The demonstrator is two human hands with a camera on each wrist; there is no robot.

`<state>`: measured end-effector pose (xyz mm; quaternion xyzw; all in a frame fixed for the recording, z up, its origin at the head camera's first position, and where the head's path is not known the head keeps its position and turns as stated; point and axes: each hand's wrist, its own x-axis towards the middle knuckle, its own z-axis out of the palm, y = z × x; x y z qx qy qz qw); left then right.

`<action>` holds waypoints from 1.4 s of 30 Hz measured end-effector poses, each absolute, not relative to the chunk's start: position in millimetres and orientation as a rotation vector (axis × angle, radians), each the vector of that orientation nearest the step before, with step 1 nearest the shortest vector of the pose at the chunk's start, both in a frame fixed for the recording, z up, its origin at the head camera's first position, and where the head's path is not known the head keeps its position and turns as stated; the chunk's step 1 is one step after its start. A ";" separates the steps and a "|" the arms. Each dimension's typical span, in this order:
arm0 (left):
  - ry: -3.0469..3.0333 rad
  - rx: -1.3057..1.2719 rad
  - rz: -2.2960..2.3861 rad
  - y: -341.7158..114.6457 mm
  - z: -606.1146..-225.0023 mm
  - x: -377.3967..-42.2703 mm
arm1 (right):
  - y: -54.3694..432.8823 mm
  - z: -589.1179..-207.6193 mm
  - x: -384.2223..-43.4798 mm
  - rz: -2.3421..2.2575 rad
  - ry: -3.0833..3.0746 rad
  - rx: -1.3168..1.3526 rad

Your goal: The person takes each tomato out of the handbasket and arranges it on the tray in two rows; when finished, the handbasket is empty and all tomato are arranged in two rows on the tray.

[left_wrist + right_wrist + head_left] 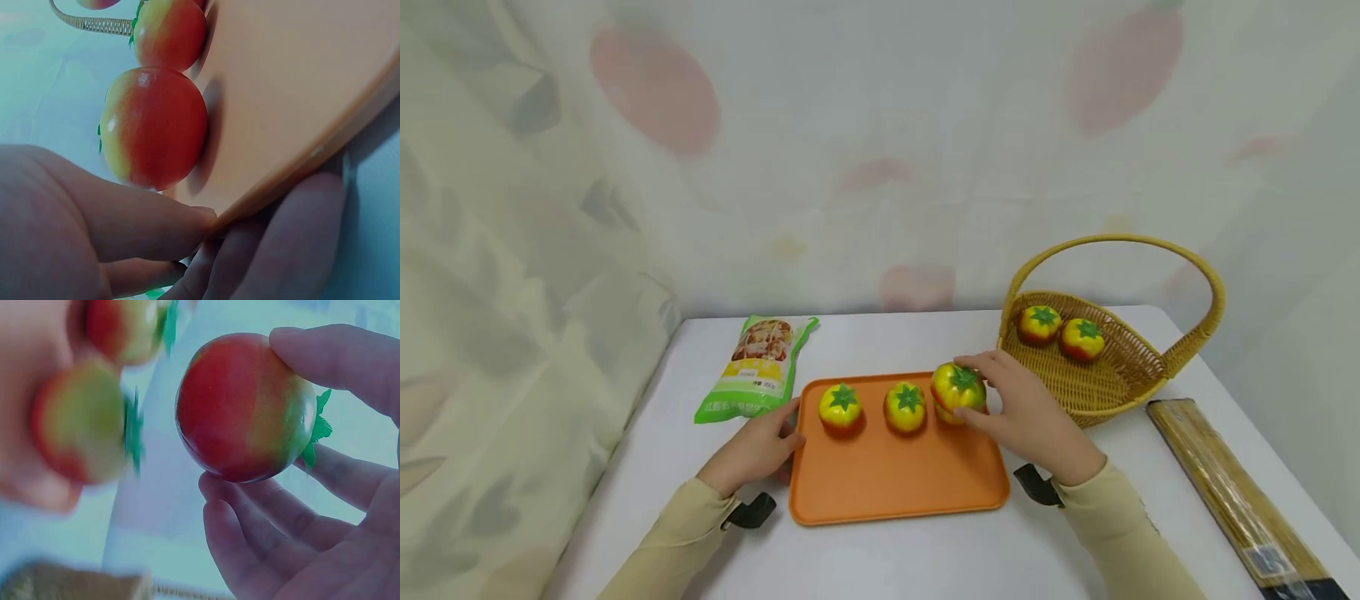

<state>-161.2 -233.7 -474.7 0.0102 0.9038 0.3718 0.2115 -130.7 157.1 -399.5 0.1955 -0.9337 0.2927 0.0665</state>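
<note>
My left hand (756,450) grips the left rim of the orange tray (895,479); the left wrist view shows the thumb on the rim and fingers under it. On the tray stand a red-and-yellow tomato (841,410) with a green star-shaped top and a second one (905,408) to its right. My right hand (1026,408) holds another tomato (244,406) between thumb and fingers, over the tray's back right corner. In the head view this tomato overlaps a further one (950,415) on the tray, mostly hidden.
A wicker basket (1120,400) with a tall handle stands at the back right, holding two tomatoes (1060,333). A green-edged food bag (760,367) lies at the back left. Wooden sticks in clear wrap (1232,492) lie along the right side of the white table (955,558).
</note>
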 end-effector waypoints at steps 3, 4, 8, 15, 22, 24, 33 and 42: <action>2.512 0.030 1.045 -234.0 -474.3 -161.3 | 135.2 -402.5 -126.6 0.919 -2.830 0.640; 2.513 0.033 1.049 -234.0 -474.1 -161.2 | 128.3 -403.9 -125.4 0.918 -2.838 0.659; 2.521 0.039 1.045 -233.7 -473.0 -160.8 | 104.1 -408.9 -122.0 0.958 -2.871 0.730; 2.495 0.008 1.042 -231.5 -471.9 -161.8 | 78.7 -418.4 -116.3 0.989 -2.905 0.868; 2.499 0.000 1.020 -230.5 -473.2 -163.1 | 61.2 -431.1 -110.0 0.972 -2.983 0.965; 2.503 0.003 1.017 -231.4 -473.7 -163.0 | 57.2 -434.4 -109.0 0.957 -3.002 0.983; 2.523 0.016 0.991 -232.1 -472.8 -163.1 | 49.7 -445.1 -107.2 0.933 -3.015 1.048; 2.516 0.020 1.025 -231.5 -470.5 -160.2 | 44.2 -452.0 -107.2 0.937 -2.996 1.098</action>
